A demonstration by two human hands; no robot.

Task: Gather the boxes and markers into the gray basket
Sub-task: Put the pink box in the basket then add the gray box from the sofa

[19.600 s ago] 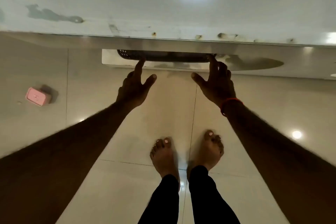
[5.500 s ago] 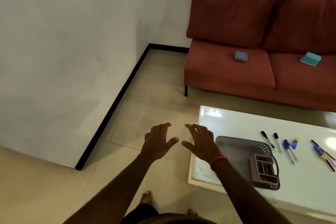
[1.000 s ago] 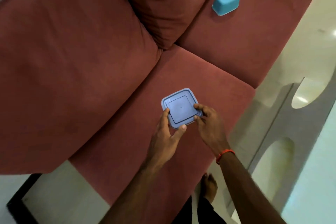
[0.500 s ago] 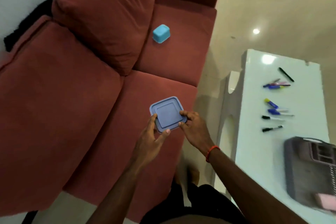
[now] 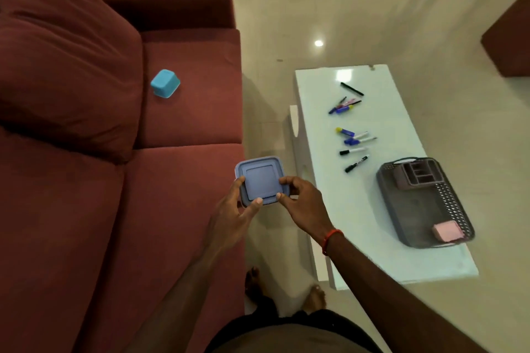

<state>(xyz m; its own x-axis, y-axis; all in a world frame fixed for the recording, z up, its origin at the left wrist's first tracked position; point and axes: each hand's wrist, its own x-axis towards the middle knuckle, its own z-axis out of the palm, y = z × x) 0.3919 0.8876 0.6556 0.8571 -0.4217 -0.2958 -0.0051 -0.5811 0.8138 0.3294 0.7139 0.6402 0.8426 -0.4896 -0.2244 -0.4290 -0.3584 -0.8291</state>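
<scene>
Bare feet (image 5: 253,284) on the floor (image 5: 286,8) at the bottom edge; legs and torso mostly cut off by the frame. Both hands hold the blue-grey box (image 5: 259,178), lid up, in the air over the front edge of the sofa (image 5: 86,238), between the seat and the table (image 5: 358,209). Left hand (image 5: 232,221): thumb tip on the near lid edge, a finger curled on the left side. Right hand (image 5: 304,209): thumb and forefinger pinch the near-right corner, with a red wrist band (image 5: 329,239) behind it. The fingers under the box are hidden, so I cannot tell how they support it. Right of the hands the gray basket (image 5: 415,203) sits on the white table near its near-right corner, with a pink box (image 5: 448,231) in its near end and a divider insert (image 5: 415,175) in its far end. The insert compartments are too dark to see into. Markers (image 5: 352,151) lie loose on the table beyond the basket's left side — four apart in a row, then a bunched cluster and one black one farther out. The barrels show print that is too small to read, and the cluster is too blurred to count. A teal box (image 5: 165,84) sits on the far sofa seat, just beside the back cushion (image 5: 66,66) and well apart from the hands. A dark red shape at the right edge is cut off — cannot identify.
</scene>
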